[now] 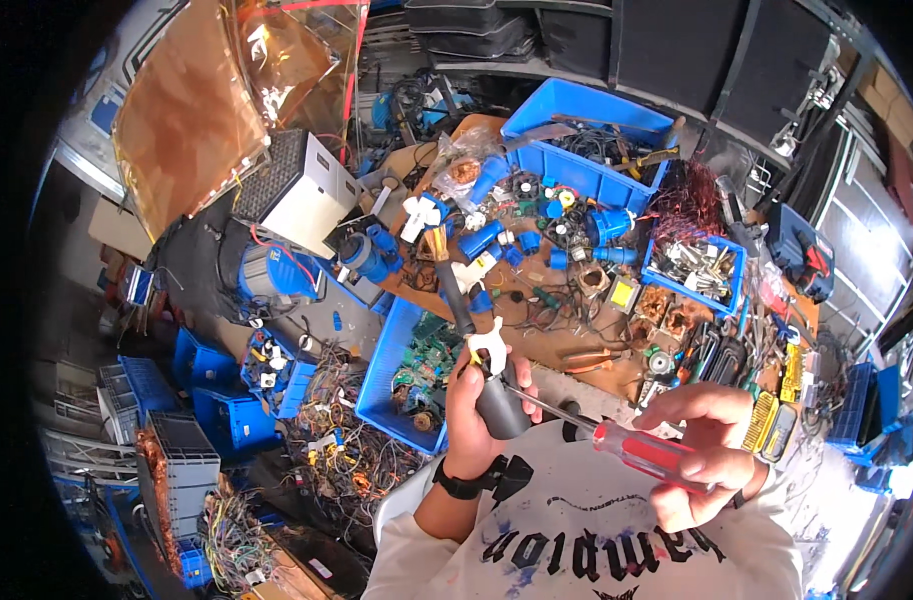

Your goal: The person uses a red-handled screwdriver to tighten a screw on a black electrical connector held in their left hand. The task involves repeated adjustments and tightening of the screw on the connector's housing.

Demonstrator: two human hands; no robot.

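Head view — blue bin, pliers near screwdriver, black cylinder.

Brown workbench, black panels behind.

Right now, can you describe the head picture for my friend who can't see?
The left fingers hold a dark cylinder with a white piece; the right fingers hold a red-handled screwdriver angled toward it. Beyond, a cluttered brown table bears blue bins.
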